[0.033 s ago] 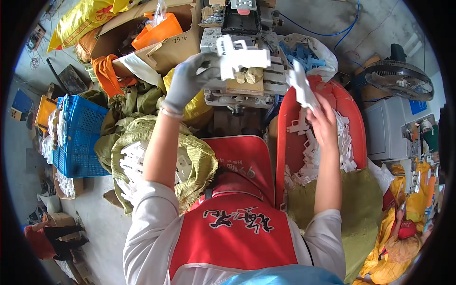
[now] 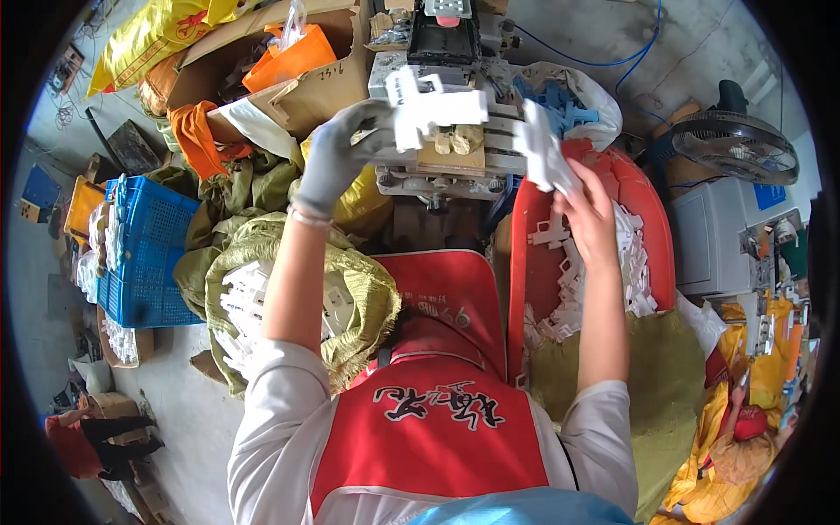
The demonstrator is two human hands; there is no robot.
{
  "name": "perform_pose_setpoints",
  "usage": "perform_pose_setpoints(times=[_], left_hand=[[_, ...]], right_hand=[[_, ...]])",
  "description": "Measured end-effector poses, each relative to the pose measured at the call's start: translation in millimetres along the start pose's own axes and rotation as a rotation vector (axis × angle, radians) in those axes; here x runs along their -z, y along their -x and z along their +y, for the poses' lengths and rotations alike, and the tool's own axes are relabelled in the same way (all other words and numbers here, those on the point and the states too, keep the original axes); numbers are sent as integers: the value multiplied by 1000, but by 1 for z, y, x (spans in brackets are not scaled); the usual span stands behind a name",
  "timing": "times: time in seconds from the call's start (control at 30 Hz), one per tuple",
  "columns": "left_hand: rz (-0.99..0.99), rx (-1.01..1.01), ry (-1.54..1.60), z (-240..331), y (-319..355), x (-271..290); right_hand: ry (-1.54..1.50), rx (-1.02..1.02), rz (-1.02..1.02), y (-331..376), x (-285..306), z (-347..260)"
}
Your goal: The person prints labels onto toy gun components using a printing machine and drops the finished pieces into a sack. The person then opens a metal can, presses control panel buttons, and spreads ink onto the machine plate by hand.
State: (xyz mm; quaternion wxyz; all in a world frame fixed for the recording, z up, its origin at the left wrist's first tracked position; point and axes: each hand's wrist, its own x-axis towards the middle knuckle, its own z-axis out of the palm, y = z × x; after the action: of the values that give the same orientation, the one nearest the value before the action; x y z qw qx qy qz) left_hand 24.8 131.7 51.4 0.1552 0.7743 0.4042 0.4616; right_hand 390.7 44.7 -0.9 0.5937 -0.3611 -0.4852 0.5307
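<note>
My left hand [image 2: 343, 153], in a grey glove, is closed on a white plastic toy gun [image 2: 442, 108] held over the front of the machine. Bare-skinned, my right hand [image 2: 588, 206] grips the end of a second white toy gun [image 2: 544, 149], tilted with its far end up and to the left. The two toy guns are apart. Below my right hand, a red tub [image 2: 518, 262] contains many similar white pieces [image 2: 569, 289]. Beneath my left forearm an open green woven sack [image 2: 376, 306] holds more white parts [image 2: 245, 293].
The machine [image 2: 516, 157] stands straight ahead, with a white bag of blue parts [image 2: 564, 114] at its right. A fan [image 2: 735, 144] is at far right. A cardboard box [image 2: 328, 92] and blue crate [image 2: 149, 254] lie left. Other people [image 2: 74, 442] are at the lower edges.
My left hand and its toy gun have shifted slightly left. The toy gun in my right hand has moved left too, closer to the machine.
</note>
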Motion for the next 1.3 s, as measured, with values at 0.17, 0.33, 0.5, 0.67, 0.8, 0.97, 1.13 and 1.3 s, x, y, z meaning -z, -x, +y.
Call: perform_pose_setpoints(times=[0.17, 0.33, 0.5, 0.67, 0.8, 0.97, 1.13, 1.3], left_hand=[[67, 191, 126, -8, 65, 37], [135, 308, 169, -6, 126, 62], [123, 367, 126, -12, 155, 66], [156, 490, -31, -5, 199, 95], [205, 651, 76, -15, 228, 110], [239, 727, 52, -10, 264, 124], [183, 833, -418, 25, 288, 144], [187, 903, -550, 55, 312, 156]], right_hand=[[306, -52, -88, -51, -71, 1], [592, -49, -128, -64, -93, -9], [751, 0, -223, -58, -78, -23], [617, -127, 106, -28, 38, 15], [1295, -494, 155, 30, 166, 138], [1578, -474, -51, 63, 181, 223], [1432, -201, 50, 16, 204, 251], [1785, -215, -104, -31, 264, 289]])
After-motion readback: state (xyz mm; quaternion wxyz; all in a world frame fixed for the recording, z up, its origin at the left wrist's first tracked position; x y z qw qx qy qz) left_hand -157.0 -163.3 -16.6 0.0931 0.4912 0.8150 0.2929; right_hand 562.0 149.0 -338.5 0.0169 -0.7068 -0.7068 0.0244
